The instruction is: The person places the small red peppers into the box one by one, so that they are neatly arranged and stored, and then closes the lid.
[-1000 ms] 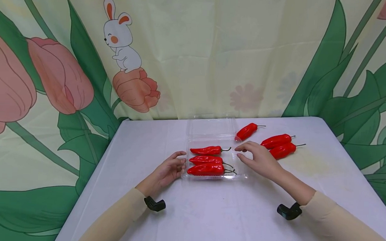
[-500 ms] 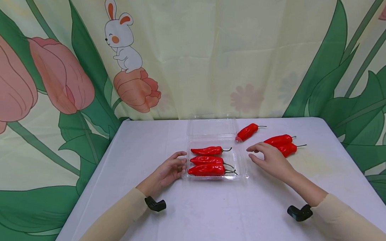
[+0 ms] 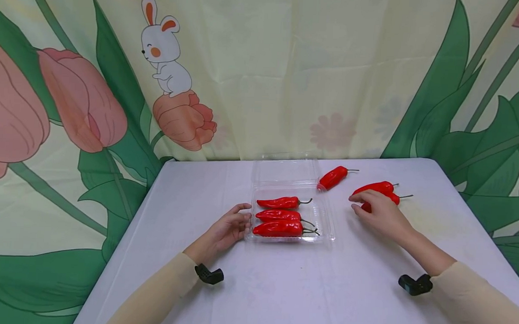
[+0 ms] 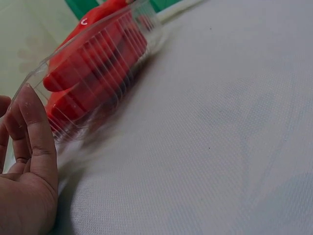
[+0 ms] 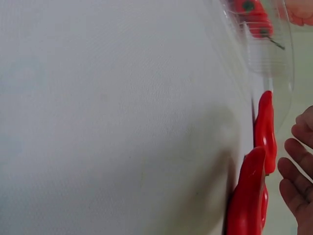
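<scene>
A left sleeve (image 3: pixel 160 287) and a right sleeve (image 3: pixel 474 293) are spanning the near part of the white-covered table (image 3: pixel 306 297), with a black device (image 3: pixel 209 274) sitting at the left wrist and a second black device (image 3: pixel 416 284) at the right. The hands are lying well apart: the left hand (image 3: pixel 222 231) is resting loosely bent fingers against the left wall of a clear container (image 3: pixel 329 226), while the right hand (image 3: pixel 384 215) is hovering, thumb and fingers parted, over a pair of red peppers toward the table's right edge (whether its fingertips are touching one, I cannot tell). Inside the container, the near pepper (image 3: pixel 277 228), middle pepper (image 3: pixel 277 215) and far pepper (image 3: pixel 277 202) are lying in a row, stems pointing right. Of the pair, the nearer pepper (image 3: pixel 394 198) is hiding partly behind the right hand, and the farther pepper (image 3: pixel 379 186) is lying just beside it. Beyond, a lone pepper (image 3: pixel 333 178) is slanting near the table's far edge, close to the folded-back lid (image 3: pixel 285 171). Behind that edge, a printed curtain (image 3: pixel 246 61) is hanging.
</scene>
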The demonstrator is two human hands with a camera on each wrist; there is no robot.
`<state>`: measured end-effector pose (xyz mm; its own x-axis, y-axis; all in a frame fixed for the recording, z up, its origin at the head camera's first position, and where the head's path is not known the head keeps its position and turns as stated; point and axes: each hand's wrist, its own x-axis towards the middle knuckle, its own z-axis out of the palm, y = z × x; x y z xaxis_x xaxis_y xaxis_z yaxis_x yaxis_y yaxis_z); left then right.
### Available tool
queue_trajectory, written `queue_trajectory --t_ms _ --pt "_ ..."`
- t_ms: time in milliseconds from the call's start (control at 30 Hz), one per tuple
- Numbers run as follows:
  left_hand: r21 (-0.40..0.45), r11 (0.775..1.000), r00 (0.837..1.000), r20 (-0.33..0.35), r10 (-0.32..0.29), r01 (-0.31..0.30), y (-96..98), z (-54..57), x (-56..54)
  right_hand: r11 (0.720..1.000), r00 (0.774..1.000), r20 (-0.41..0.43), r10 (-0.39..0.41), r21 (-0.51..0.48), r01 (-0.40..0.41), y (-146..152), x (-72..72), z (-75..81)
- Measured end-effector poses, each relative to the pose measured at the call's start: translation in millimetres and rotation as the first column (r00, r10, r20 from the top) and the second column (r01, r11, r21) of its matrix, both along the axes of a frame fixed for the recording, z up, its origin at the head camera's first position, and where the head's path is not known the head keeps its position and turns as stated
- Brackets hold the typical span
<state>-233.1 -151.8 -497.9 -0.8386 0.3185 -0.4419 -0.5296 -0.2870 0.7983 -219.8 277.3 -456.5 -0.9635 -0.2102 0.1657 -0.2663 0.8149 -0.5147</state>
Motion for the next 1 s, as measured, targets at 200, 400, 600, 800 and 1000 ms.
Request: queue_trajectory --t_ms 200,400,600,800,1000 --pt "0.01 1.0 1.0 -0.004 -0.005 0.005 -0.6 0.2 -0.1 0.999 0.999 0.006 -0.033 0.018 0.033 12 -0.6 -2.8" --pt "0.014 1.0 1.0 0.0 -0.006 0.006 -1.1 -0.7 -0.5 0.998 0.997 0.048 -0.052 0.031 0.05 24 -3.4 -3.5" --pt "0.018 1.0 1.0 0.002 -0.004 0.004 -1.2 -1.0 -1.1 0.997 0.996 0.076 -0.055 0.051 0.052 40 -8.7 -5.7" --pt "0.012 1.0 1.0 -0.001 -0.005 0.005 -1.3 0.0 -0.6 0.997 0.997 0.078 -0.025 0.074 0.02 50 -12.9 -6.9" --pt "0.016 1.0 1.0 -0.002 -0.015 0.015 -1.1 0.7 -0.3 0.995 0.999 0.048 0.009 0.103 -0.014 51 -15.3 -6.7"
